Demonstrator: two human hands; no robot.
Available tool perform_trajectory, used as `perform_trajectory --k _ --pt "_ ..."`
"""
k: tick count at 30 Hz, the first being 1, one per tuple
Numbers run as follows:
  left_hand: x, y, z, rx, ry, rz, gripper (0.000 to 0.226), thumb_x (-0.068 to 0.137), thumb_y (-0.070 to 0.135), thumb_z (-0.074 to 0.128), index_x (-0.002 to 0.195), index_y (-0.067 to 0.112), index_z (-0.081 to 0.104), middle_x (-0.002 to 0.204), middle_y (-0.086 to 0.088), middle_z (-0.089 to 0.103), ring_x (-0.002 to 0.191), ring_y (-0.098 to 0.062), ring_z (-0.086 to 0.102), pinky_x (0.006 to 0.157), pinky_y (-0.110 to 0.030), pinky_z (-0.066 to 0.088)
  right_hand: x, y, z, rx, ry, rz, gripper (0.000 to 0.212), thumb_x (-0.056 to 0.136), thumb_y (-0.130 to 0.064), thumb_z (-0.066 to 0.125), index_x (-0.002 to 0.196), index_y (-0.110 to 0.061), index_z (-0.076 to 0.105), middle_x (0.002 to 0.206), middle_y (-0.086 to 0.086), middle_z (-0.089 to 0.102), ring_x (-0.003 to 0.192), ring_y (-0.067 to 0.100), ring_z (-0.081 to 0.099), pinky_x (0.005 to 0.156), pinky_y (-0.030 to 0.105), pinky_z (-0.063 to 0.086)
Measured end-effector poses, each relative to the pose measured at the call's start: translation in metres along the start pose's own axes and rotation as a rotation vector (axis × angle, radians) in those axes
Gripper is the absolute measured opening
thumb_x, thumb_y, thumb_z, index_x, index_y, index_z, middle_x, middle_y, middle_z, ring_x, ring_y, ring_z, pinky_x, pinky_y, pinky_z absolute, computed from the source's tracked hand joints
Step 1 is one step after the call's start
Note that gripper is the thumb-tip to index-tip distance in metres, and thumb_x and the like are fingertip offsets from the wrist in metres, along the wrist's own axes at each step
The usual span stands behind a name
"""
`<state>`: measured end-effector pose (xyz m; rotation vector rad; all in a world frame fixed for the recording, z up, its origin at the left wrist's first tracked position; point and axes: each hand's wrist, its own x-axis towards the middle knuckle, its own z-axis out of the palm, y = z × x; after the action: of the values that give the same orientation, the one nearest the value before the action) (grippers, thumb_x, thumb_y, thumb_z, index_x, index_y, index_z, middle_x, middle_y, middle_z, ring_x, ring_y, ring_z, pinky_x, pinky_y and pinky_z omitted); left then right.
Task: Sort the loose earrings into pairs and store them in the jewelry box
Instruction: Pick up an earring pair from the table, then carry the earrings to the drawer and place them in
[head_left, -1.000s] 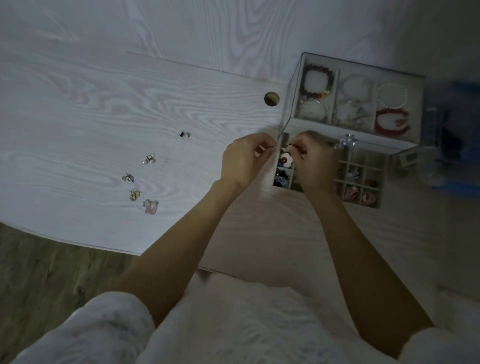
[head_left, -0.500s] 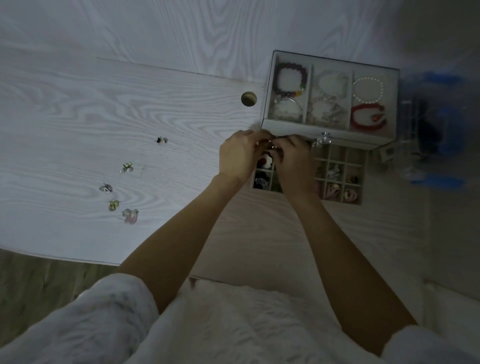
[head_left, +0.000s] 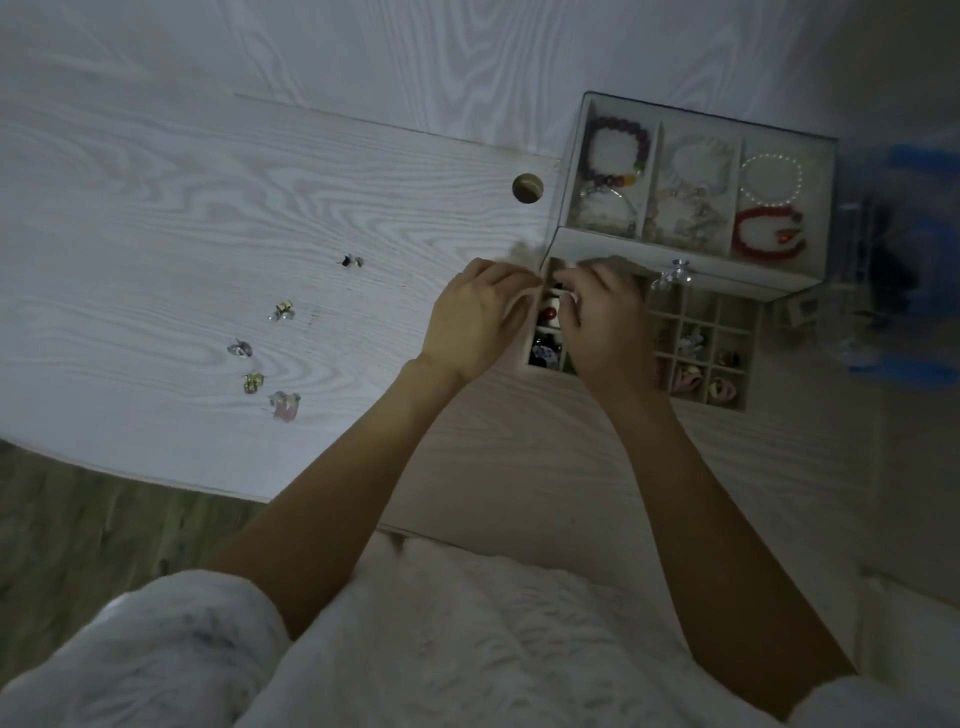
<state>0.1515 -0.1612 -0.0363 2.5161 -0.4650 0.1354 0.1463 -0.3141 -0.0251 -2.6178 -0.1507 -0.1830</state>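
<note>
Now both hands are sitting lower over the drawer than a second ago, when they were lifted apart with a thin earring wire stretched between them; half a second ago they had already come together at the drawer's far-left corner, and they are staying there. The left hand (head_left: 475, 317) is curling its fingers inward at the drawer's left wall, and the right hand (head_left: 605, 322) is curling over the left columns of cells, fingertips nearly meeting; whatever they are pinching is hidden, so I cannot tell what either one is holding. The jewelry box (head_left: 696, 249) is standing at the desk's far right, its top tray showing a purple bead bracelet (head_left: 618, 150), a white bead bracelet (head_left: 771, 179) and a red bracelet (head_left: 763, 236), with a small clear knob on the front. Its pulled-out drawer (head_left: 727, 353) is gridded into small cells, several holding small earrings. Five loose earrings are lying in a slanting line on the white woodgrain desk (head_left: 208, 208), well to the left of the hands: a dark one (head_left: 352, 261), a gold one (head_left: 282, 310), a clear one (head_left: 240, 348), a yellow-green one (head_left: 253, 383) and a pink one (head_left: 285, 405)
</note>
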Motion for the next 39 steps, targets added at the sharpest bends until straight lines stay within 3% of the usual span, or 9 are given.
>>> perform_trajectory --k 3,8,11,16,19,23,31,35,39 --pt "-0.026 -0.009 -0.026 -0.027 0.075 -0.139 0.020 0.091 0.021 0.055 0.106 0.017 0.067 0.099 0.001 0.070 0.090 -0.019 0.061 0.077 -0.021 0.041 -0.008 -0.024 0.001 0.041 0.007 -0.153 0.024 0.084 -0.003 0.052 0.104 -0.006 0.065 0.097 0.012 0.064 0.094 0.029 0.057 0.079 0.036 0.048" --pt "-0.082 -0.051 -0.063 -0.050 0.159 -0.434 0.020 0.090 0.025 0.056 0.106 0.018 0.066 0.093 0.002 0.071 0.088 -0.016 0.063 0.075 -0.029 0.047 -0.009 -0.073 0.034 0.094 -0.183 -0.343 0.025 0.082 0.002 0.058 0.104 -0.005 0.066 0.097 0.011 0.065 0.092 0.029 0.058 0.079 0.037 0.050" --pt "-0.084 -0.085 -0.077 -0.074 0.167 -0.532 0.023 0.087 0.019 0.060 0.109 0.015 0.064 0.098 -0.001 0.069 0.089 -0.017 0.063 0.080 -0.034 0.050 0.010 -0.098 0.064 0.127 -0.321 -0.313 0.027 0.087 -0.002 0.055 0.112 -0.008 0.063 0.108 0.010 0.063 0.102 0.027 0.055 0.079 0.035 0.050" --pt "-0.036 -0.140 -0.088 0.066 -0.004 -0.502 0.038 0.084 0.019 0.061 0.121 0.011 0.057 0.114 -0.011 0.061 0.102 -0.028 0.056 0.085 -0.037 0.043 0.064 -0.133 0.106 0.099 -0.412 -0.176 0.033 0.088 -0.010 0.057 0.121 -0.010 0.054 0.120 0.010 0.056 0.114 0.026 0.050 0.089 0.037 0.047" --pt "-0.019 -0.147 -0.079 0.116 -0.081 -0.473 0.029 0.086 0.020 0.055 0.112 0.009 0.063 0.106 -0.015 0.063 0.099 -0.033 0.055 0.080 -0.039 0.042 0.084 -0.143 0.122 0.051 -0.405 -0.132 0.022 0.087 -0.009 0.054 0.109 -0.009 0.059 0.110 0.012 0.059 0.103 0.030 0.054 0.078 0.036 0.045" --pt "-0.031 -0.144 -0.061 0.110 0.028 -0.472 0.018 0.083 0.017 0.056 0.088 0.004 0.067 0.080 -0.019 0.064 0.077 -0.035 0.056 0.061 -0.039 0.042 0.080 -0.145 0.130 0.046 -0.407 -0.061 0.011 0.085 -0.010 0.057 0.093 -0.010 0.065 0.099 0.009 0.062 0.091 0.028 0.060 0.071 0.032 0.044" --pt "-0.057 -0.119 -0.045 -0.026 0.064 -0.525 0.014 0.080 0.017 0.058 0.089 0.014 0.069 0.081 -0.005 0.071 0.076 -0.025 0.063 0.068 -0.036 0.050 0.035 -0.126 0.104 0.033 -0.318 -0.108 0.008 0.089 -0.013 0.054 0.088 -0.009 0.060 0.090 0.008 0.060 0.074 0.022 0.056 0.058 0.029 0.035" --pt "-0.068 -0.090 -0.030 -0.054 -0.003 -0.456 0.009 0.082 0.018 0.063 0.088 0.013 0.067 0.081 -0.007 0.068 0.076 -0.024 0.060 0.066 -0.032 0.046 0.001 -0.096 0.070 0.130 -0.265 -0.022 0.004 0.084 -0.009 0.059 0.082 -0.005 0.058 0.077 0.009 0.064 0.068 0.023 0.060 0.059 0.034 0.049" --pt "-0.064 -0.066 -0.016 -0.095 -0.069 -0.354 0.006 0.083 0.017 0.065 0.087 0.014 0.068 0.082 -0.008 0.066 0.076 -0.024 0.060 0.065 -0.024 0.039 -0.024 -0.048 0.021 0.283 -0.115 0.229 0.003 0.081 -0.004 0.064 0.079 -0.003 0.061 0.072 0.004 0.063 0.066 0.015 0.059 0.059 0.009 0.043"
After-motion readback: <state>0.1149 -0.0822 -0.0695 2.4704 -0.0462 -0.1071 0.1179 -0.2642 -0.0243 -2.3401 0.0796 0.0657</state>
